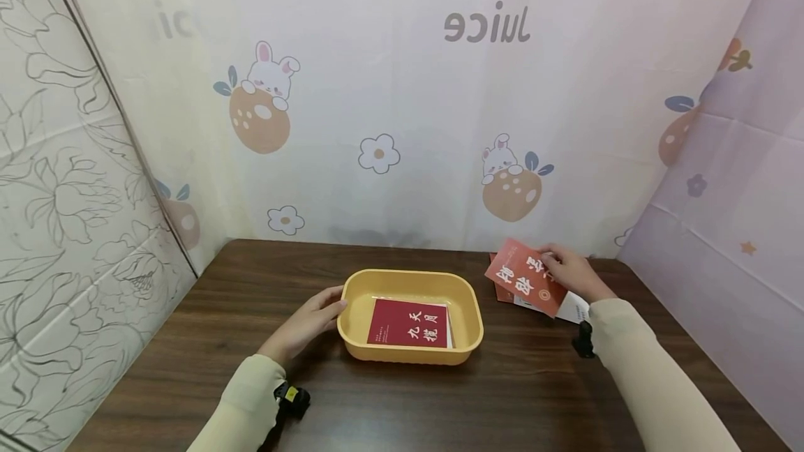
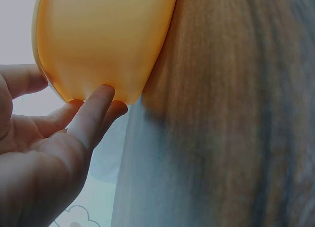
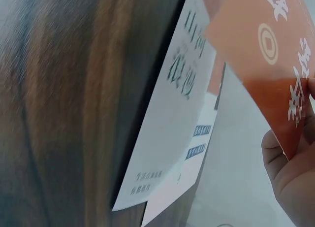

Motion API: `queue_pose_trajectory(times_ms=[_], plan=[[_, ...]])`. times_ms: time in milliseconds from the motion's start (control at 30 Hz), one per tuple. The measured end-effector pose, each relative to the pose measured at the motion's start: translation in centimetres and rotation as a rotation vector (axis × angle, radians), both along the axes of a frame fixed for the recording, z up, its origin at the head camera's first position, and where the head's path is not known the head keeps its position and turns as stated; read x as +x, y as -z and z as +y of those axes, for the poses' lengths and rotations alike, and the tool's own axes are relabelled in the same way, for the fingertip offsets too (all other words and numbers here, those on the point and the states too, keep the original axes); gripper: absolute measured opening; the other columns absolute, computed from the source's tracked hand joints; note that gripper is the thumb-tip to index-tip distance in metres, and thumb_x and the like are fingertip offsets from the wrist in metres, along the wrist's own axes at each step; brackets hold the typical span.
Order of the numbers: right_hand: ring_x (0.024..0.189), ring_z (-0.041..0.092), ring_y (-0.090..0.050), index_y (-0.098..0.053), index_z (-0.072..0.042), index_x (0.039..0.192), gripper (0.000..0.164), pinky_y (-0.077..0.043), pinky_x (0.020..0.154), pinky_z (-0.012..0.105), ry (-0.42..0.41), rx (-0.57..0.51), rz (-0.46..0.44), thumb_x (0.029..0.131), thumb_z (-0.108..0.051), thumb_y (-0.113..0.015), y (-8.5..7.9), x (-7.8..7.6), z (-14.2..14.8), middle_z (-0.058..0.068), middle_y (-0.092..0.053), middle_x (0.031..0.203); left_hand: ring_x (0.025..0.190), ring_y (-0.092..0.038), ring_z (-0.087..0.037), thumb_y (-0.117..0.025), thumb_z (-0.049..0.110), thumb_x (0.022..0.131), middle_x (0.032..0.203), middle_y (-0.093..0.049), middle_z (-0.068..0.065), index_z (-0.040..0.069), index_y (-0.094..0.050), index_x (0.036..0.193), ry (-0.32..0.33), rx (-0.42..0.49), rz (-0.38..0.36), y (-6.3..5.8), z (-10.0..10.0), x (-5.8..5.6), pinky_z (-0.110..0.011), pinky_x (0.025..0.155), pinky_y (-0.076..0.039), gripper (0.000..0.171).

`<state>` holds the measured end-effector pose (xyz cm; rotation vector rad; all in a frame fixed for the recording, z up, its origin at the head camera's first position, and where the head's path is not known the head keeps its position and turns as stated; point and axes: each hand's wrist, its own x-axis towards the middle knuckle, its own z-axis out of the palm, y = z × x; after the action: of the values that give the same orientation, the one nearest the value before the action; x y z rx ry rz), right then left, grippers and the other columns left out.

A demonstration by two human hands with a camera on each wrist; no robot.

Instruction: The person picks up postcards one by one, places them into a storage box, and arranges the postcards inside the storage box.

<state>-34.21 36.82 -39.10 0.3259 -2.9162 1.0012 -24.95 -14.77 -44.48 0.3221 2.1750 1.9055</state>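
Left hand (image 1: 308,323): fingers loosely extended, touching tray (image 1: 411,353) at left end. Right hand (image 1: 571,273) pinches red card (image 1: 523,279) above white card (image 1: 573,310), right of tray. Maroon card (image 1: 396,323) inside tray.

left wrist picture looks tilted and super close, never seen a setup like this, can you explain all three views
There is no robot here: these are a person's bare hands. The wide picture comes from a camera on the head, looking forward and down. The other two come from cameras on the wrists, so each shows one hand close up, with the scene turned sideways.

On the dark wooden table stands a yellow tub. A dark red card lies inside, with something white peeking out beneath it. The left hand touches the tub's end.

The right hand holds an orange-red card. Below that are more cards, including white ones, seen best from the right wrist.
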Motion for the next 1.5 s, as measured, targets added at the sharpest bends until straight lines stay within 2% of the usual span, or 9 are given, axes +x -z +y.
queue_pose_trajectory(times_ms=[167, 433, 667, 967, 1067, 1300, 1500], plan=[[0.094, 0.031, -0.057, -0.05, 0.0, 0.139, 0.042, -0.053, 0.071, 0.035, -0.011, -0.041, -0.035, 0.11, -0.029, -0.041, -0.5, -0.1, -0.9, 0.029, -0.055, 0.125, 0.131, -0.049, -0.036, -0.048, 0.019, 0.108, 0.148, -0.043, -0.023, -0.002, -0.035, 0.151, -0.003, -0.003, -0.007, -0.1, 0.1, 0.0, -0.046, 0.105, -0.046, 0.05], [0.087, 0.029, -0.058, -0.052, -0.002, 0.138, 0.04, -0.054, 0.067, 0.033, -0.037, -0.073, -0.035, 0.109, -0.028, -0.043, -1.3, 0.4, -2.8, 0.026, -0.057, 0.12, 0.132, -0.048, -0.036, -0.047, 0.019, 0.108, 0.149, -0.041, -0.024, -0.002, -0.034, 0.152, 0.002, -0.003, -0.007, -0.2, 0.0, 0.0, -0.046, 0.106, -0.045, 0.05], [0.081, 0.026, -0.061, -0.053, -0.004, 0.138, 0.04, -0.056, 0.063, 0.034, -0.066, -0.125, -0.028, 0.109, -0.03, -0.044, -1.3, 0.4, -4.4, 0.022, -0.059, 0.114, 0.131, -0.049, -0.035, -0.048, 0.02, 0.108, 0.149, -0.042, -0.023, -0.001, -0.034, 0.152, 0.0, -0.01, -0.007, -0.2, 0.0, -0.1, -0.046, 0.105, -0.046, 0.051], [0.08, 0.025, -0.062, -0.057, -0.006, 0.135, 0.038, -0.056, 0.064, 0.035, -0.133, -0.153, -0.014, 0.108, -0.031, -0.048, -1.4, 0.6, -6.8, 0.016, -0.062, 0.108, 0.13, -0.05, -0.035, -0.048, 0.021, 0.108, 0.149, -0.042, -0.023, -0.001, -0.035, 0.152, -0.01, -0.02, -0.008, -0.1, 0.1, -0.1, -0.046, 0.104, -0.046, 0.051], [0.079, 0.025, -0.062, -0.058, -0.006, 0.135, 0.037, -0.056, 0.064, 0.035, -0.164, -0.159, -0.02, 0.108, -0.029, -0.049, -1.6, 0.7, -7.4, 0.016, -0.063, 0.107, 0.13, -0.05, -0.035, -0.048, 0.02, 0.108, 0.149, -0.042, -0.023, -0.001, -0.035, 0.152, -0.008, -0.017, -0.004, 0.0, 0.1, -0.1, -0.045, 0.104, -0.047, 0.051], [0.081, 0.026, -0.064, -0.059, -0.01, 0.134, 0.035, -0.057, 0.066, 0.035, -0.178, -0.161, -0.052, 0.108, -0.03, -0.048, -1.4, 0.5, -8.4, 0.015, -0.063, 0.108, 0.129, -0.051, -0.034, -0.049, 0.02, 0.107, 0.149, -0.043, -0.023, -0.001, -0.035, 0.152, -0.015, -0.02, -0.009, 0.0, 0.1, -0.1, -0.044, 0.103, -0.048, 0.051], [0.076, 0.024, -0.065, -0.06, -0.01, 0.132, 0.033, -0.058, 0.063, 0.035, -0.216, -0.173, -0.057, 0.107, -0.03, -0.049, -1.4, 0.3, -9.3, 0.014, -0.064, 0.104, 0.129, -0.051, -0.035, -0.049, 0.02, 0.107, 0.149, -0.042, -0.023, 0.0, -0.035, 0.152, -0.02, -0.017, -0.013, 0.0, 0.2, 0.0, -0.044, 0.103, -0.048, 0.05]])
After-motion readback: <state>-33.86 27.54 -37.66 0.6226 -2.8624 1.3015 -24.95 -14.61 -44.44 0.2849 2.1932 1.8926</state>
